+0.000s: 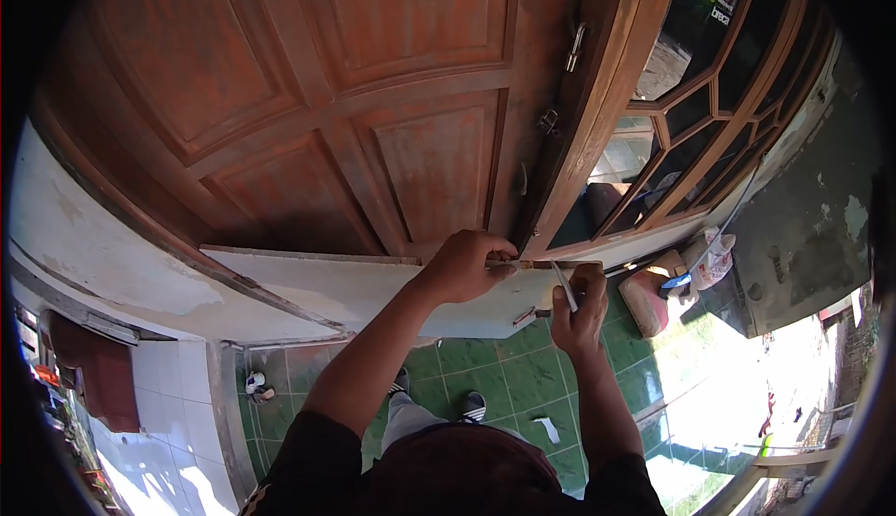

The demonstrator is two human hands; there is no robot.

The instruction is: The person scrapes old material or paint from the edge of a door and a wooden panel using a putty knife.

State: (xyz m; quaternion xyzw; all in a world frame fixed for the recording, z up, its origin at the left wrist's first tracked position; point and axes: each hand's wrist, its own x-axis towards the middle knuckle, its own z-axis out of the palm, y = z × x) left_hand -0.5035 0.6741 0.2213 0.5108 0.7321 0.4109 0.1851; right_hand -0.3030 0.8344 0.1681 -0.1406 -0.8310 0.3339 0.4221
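A pale board with a worn brown edge stands on its side in front of me, at the foot of the wooden door. My left hand is closed at the board's top edge, fingers pinched together; what they hold there is too small to make out. Just to its right, my right hand is closed around a thin, white, pointed stick-like tool, its tip pointing up near the same edge. A small reddish metal fitting shows on the board's face below.
Behind the board is a brown panelled door with a padlock. Glazed window frames stand at right. A red cushion-like block and a white sack rest nearby. A white scrap lies on green tiles.
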